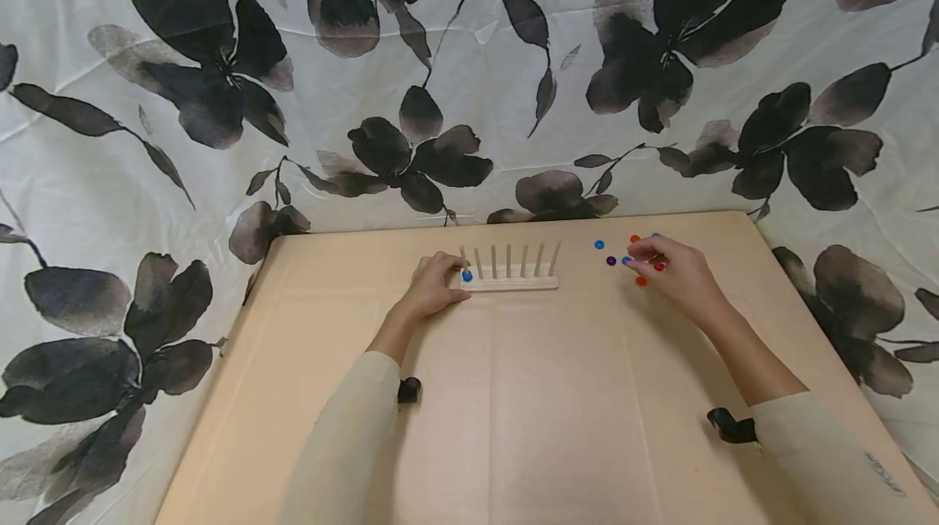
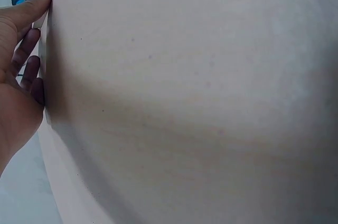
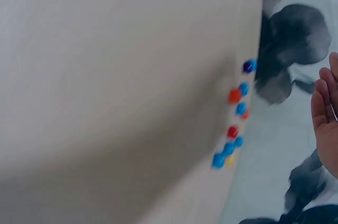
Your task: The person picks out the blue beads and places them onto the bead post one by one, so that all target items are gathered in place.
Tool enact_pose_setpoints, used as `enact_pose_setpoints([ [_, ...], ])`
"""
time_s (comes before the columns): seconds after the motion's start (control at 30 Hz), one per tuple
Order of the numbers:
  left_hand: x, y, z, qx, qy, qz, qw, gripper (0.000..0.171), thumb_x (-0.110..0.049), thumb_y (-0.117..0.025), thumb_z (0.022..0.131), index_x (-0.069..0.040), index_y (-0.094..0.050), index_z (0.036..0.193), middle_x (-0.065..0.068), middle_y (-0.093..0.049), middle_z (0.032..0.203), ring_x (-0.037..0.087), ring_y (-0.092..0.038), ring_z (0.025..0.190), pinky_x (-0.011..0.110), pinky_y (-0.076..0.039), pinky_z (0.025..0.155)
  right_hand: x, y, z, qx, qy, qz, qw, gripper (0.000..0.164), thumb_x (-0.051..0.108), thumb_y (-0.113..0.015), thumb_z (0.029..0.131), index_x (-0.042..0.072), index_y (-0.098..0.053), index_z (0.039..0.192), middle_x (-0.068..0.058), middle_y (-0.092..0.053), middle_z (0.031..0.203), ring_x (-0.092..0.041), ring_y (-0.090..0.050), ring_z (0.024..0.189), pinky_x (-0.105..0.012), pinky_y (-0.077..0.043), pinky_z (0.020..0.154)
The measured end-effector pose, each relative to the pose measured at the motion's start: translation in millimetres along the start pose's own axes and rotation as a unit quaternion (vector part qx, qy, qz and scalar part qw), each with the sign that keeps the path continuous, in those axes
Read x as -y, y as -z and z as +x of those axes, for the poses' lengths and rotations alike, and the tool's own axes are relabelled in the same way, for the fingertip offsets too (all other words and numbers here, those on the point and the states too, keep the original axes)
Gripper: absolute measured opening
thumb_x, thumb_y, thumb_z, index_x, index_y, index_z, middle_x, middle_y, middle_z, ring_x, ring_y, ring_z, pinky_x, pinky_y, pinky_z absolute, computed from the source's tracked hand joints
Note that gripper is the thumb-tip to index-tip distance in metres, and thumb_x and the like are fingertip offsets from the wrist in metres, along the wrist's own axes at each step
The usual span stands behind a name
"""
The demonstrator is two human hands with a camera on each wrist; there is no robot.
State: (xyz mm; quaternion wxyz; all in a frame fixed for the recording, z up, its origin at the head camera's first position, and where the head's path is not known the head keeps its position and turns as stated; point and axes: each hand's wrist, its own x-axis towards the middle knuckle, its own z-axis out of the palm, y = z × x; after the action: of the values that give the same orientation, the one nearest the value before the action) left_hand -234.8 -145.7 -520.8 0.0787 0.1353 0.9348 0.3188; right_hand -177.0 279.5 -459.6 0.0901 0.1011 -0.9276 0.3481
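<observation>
My left hand (image 1: 433, 284) grips the left end of a pale wooden peg rack (image 1: 513, 284), which has a row of upright pegs. Its thumb lies along the front of the base, as the left wrist view also shows. A blue bead (image 1: 467, 275) sits low at the leftmost peg, beside the fingers. To the right, my right hand (image 1: 675, 268) hovers over loose beads, thumb and fingers a little apart. Close to its fingertips is a blue bead (image 1: 627, 261). In the right wrist view, only part of the right hand (image 3: 327, 113) shows, its fingers fairly straight.
Near the table's far right lie a blue bead (image 1: 599, 244), a purple bead (image 1: 611, 261), a red bead (image 1: 641, 281) and several others, including a yellow bead (image 3: 229, 161). A flowered cloth (image 1: 528, 85) hangs directly behind the table's (image 1: 528, 394) far edge.
</observation>
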Motion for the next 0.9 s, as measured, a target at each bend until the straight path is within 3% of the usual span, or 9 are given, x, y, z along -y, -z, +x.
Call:
enact_pose_setpoints([
  [0.17,0.7,1.2,-0.1,0.000,-0.001,0.001,1.0000,0.055,-0.026,-0.087,0.084,-0.014,-0.065,0.133,0.007,-0.058,0.140,0.032,-0.042,0.131,0.049,-0.033,0.114,-26.2,5.7,-9.5,0.007,-0.016,-0.027,0.999,0.026,0.018,-0.077,0.094,0.005,-0.071,0.116,-0.014,-0.074,0.107,-0.032,-0.066,0.098,-0.004,-0.040,0.076],
  [0.4,0.4,0.5,-0.3,0.001,-0.001,0.002,1.0000,0.055,-0.027,-0.087,0.084,-0.014,-0.065,0.133,0.007,-0.059,0.139,0.031,-0.042,0.129,0.049,-0.033,0.113,-56.6,9.4,-20.5,0.023,-0.047,-0.041,0.998,0.032,0.022,-0.076,0.095,0.003,-0.070,0.120,-0.018,-0.071,0.116,-0.035,-0.066,0.101,-0.012,-0.045,0.076],
  [0.5,0.5,-0.2,-0.4,0.000,0.001,0.000,1.0000,0.055,-0.026,-0.087,0.084,-0.014,-0.066,0.132,0.008,-0.059,0.139,0.031,-0.043,0.129,0.049,-0.033,0.113,-66.3,10.5,-24.4,0.031,-0.069,-0.044,0.996,0.036,0.025,-0.075,0.096,0.001,-0.068,0.122,-0.020,-0.067,0.120,-0.037,-0.065,0.104,-0.022,-0.051,0.081],
  [0.67,1.7,-1.3,-0.5,-0.003,0.002,0.006,1.0000,0.055,-0.028,-0.087,0.084,-0.014,-0.066,0.132,0.007,-0.059,0.140,0.030,-0.043,0.129,0.049,-0.033,0.113,-79.1,11.1,-25.7,0.060,-0.097,-0.054,0.992,0.045,0.024,-0.075,0.097,-0.004,-0.062,0.128,-0.026,-0.061,0.126,-0.042,-0.061,0.109,-0.057,-0.053,0.092],
  [0.9,1.2,-1.0,0.2,-0.004,-0.002,0.002,1.0000,0.055,-0.027,-0.087,0.084,-0.014,-0.065,0.132,0.008,-0.059,0.139,0.030,-0.043,0.127,0.049,-0.033,0.113,-92.3,13.1,-22.3,0.114,-0.117,-0.077,0.984,0.048,0.023,-0.075,0.096,-0.007,-0.060,0.130,-0.029,-0.060,0.123,-0.042,-0.057,0.110,-0.061,-0.051,0.097],
])
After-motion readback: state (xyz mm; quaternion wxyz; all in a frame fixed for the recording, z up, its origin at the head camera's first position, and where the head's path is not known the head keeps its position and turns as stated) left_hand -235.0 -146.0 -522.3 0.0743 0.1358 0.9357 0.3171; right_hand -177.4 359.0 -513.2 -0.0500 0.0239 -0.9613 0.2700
